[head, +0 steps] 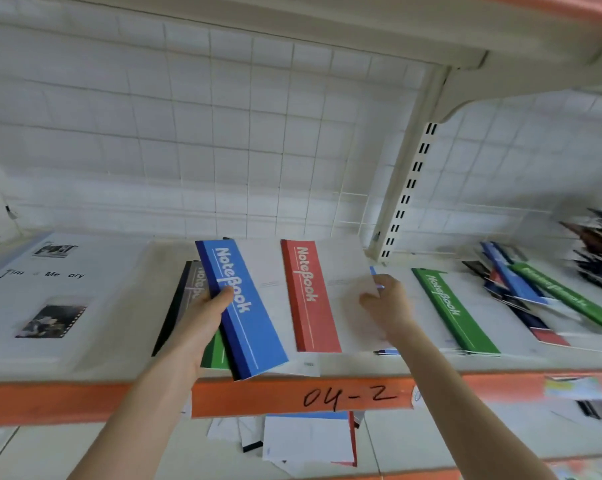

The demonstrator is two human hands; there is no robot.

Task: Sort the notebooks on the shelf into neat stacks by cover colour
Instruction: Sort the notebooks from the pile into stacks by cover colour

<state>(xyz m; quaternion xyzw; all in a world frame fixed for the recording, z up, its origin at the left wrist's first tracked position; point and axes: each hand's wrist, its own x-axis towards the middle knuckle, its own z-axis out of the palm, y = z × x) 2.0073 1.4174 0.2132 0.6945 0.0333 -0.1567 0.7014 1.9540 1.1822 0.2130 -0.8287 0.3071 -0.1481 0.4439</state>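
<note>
Now | left hand [202, 308], thumb atop, fingers grip blue notebook [252, 327] | right hand [387, 306] fingers pinch red notebook [315, 306]

Shelf [361, 398], viewed from the front edge.
Left notebook [244, 306] beside right notebook [327, 296], centre front; printed booklet [50, 289] far left; loose pile [534, 299] right, past the upright [406, 188].

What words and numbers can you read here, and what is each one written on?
"NoteBook": blue notebook.
"NoteBook": red notebook.
"NoteBook": green notebook.
"04-2": orange shelf edge, handwritten.
"Me" and "ory": white cover at left, rest blurred.
Grey notebook behind the blue one: partly hidden.
Far-right green notebook: too blurred.
</note>
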